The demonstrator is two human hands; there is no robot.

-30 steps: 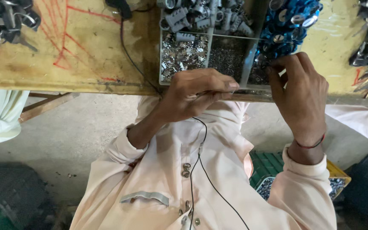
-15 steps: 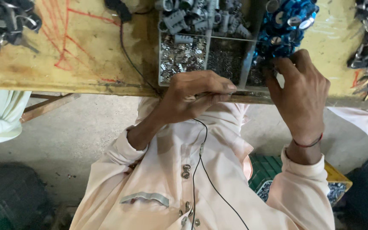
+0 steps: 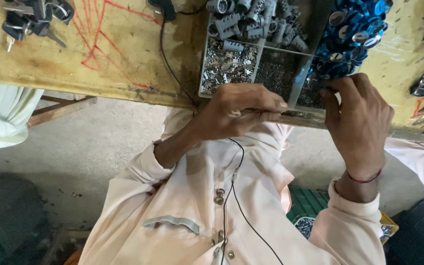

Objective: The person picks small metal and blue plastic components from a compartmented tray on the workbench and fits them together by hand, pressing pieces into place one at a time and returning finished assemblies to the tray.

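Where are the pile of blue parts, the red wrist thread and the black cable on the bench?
Blue parts [image 3: 352, 34], head view, middle of the pile.
Red wrist thread [image 3: 364, 179], head view, across the wrist.
Black cable [image 3: 167, 59], head view, its run over the bench.

Both hands crowd the near edge of the divided tray [image 3: 203, 73]: left hand [image 3: 239, 110] at its middle, right hand [image 3: 359, 120] at its right end. Blue caps [image 3: 352, 34] heaped far right and grey cylinders [image 3: 251, 22] block the far compartments. Open tabletop [image 3: 109, 54] lies left of the tray, crossed only by a black cable [image 3: 168, 59]; keys [image 3: 33, 17] occupy the far-left corner.
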